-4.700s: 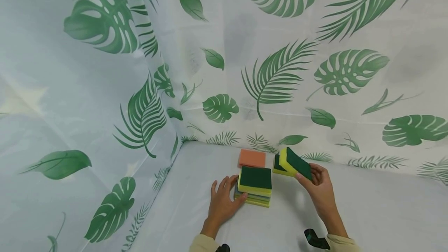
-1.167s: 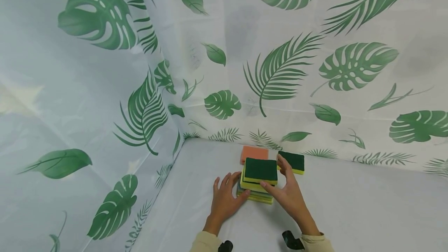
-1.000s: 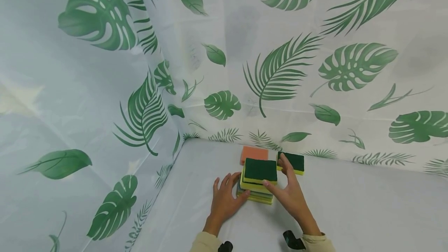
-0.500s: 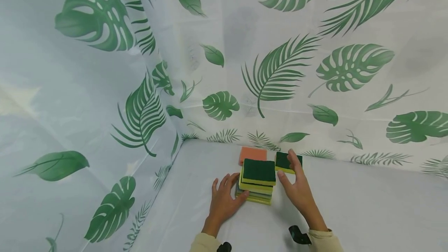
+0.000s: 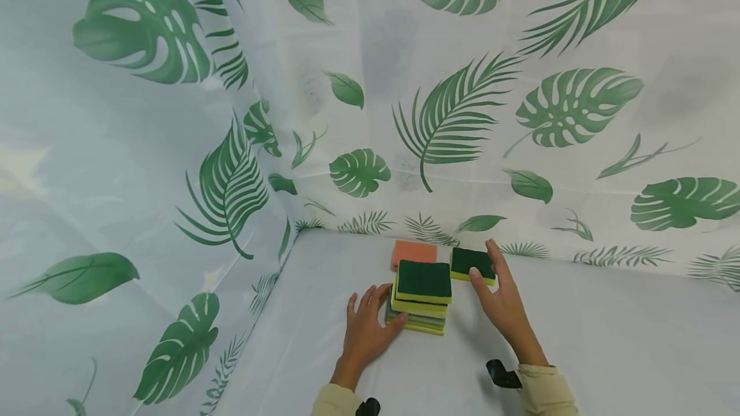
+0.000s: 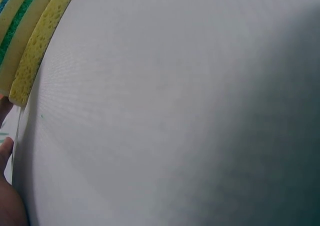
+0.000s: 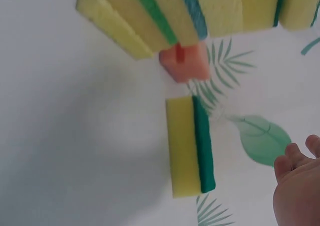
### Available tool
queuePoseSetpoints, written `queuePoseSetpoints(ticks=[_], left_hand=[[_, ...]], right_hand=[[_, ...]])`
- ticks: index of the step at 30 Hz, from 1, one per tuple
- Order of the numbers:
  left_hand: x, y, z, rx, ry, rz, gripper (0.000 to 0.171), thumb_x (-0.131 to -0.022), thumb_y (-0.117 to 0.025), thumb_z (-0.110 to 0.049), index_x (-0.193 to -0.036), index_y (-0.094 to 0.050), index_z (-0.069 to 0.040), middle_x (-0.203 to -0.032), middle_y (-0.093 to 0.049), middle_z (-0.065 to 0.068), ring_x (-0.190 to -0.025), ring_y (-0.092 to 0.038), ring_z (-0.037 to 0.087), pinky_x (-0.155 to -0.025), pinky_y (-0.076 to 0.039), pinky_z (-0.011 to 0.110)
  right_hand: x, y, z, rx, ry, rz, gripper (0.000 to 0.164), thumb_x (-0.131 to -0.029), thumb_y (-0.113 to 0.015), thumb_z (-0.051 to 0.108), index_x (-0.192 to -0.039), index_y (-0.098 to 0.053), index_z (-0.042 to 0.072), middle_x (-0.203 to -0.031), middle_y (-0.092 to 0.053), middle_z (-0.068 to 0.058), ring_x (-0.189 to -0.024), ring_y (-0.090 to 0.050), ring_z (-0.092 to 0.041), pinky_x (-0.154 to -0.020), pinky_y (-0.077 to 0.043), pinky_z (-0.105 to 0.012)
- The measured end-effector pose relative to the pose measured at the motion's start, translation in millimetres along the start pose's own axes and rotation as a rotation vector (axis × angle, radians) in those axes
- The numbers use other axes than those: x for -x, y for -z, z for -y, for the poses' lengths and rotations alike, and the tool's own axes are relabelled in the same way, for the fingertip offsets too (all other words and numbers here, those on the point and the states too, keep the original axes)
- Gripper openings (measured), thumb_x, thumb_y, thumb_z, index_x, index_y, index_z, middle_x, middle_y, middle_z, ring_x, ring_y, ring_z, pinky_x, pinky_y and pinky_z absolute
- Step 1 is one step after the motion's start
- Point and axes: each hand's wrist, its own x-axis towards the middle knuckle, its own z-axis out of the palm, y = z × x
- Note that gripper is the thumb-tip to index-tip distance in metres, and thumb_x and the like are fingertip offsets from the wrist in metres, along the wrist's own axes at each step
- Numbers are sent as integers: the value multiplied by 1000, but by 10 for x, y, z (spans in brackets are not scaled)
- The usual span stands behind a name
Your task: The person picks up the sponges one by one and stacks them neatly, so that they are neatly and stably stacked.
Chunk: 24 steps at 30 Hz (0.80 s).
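A stack of yellow sponges [image 5: 424,281], topped by one with its dark green scouring side up, stands in front of my left hand [image 5: 365,336]. That hand holds the stack's left front corner, thumb on the front and index finger along the left side. Lower layers of the stack [image 6: 32,51] show in the left wrist view. Behind and to the right lies a single green-topped sponge [image 5: 473,263]. My right hand [image 5: 504,303] is over its right edge, fingers extended and nothing gripped; in the right wrist view, that sponge [image 7: 185,146] is apart from the fingers.
An orange sponge [image 5: 414,253] lies flat behind the stack, near the back wall. Leaf-printed white sheeting [image 5: 462,198] rises behind and to the left of the white surface [image 5: 624,339]. Black cameras sit at both wrists, the right one [image 5: 502,374] more visible.
My right hand put a green-topped sponge on the stack, let go and moved right to the remaining one. My left hand has stayed at the stack.
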Motion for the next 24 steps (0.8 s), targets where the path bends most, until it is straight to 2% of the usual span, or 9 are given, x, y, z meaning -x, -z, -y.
queuePoseSetpoints(ticks=[6,13,24], left_hand=[[24,14,-24,5,6,1,77,-96,-62,-72,-158,-50,-26,-158,-56,-3,-152,-41,31,-127,-8,63],[26,-16,-13,-9,-7,7,78,-97,-60,-73,-158,-49,-26,-158,-56,-4,-152,-41,31,-127,-10,64],[8,2,-9,-2,0,-4,77,-97,-61,-73,-157,-50,-27,-157,-57,-3,-152,-41,31,-127,-8,63]], right_hand=[[-89,32,-114,43,-31,14,85,-109,-61,43,-173,-14,10,-177,-13,-20,-160,-17,-47,-122,-21,-73],[-156,100,-251,81,-114,45,96,-106,-64,51,-173,-9,10,-178,-8,-20,-161,-11,-48,-122,-16,-75],[-253,141,-450,64,-210,107,105,-103,-66,55,-173,-1,10,-178,-2,-20,-161,-7,-49,-121,-16,-76]])
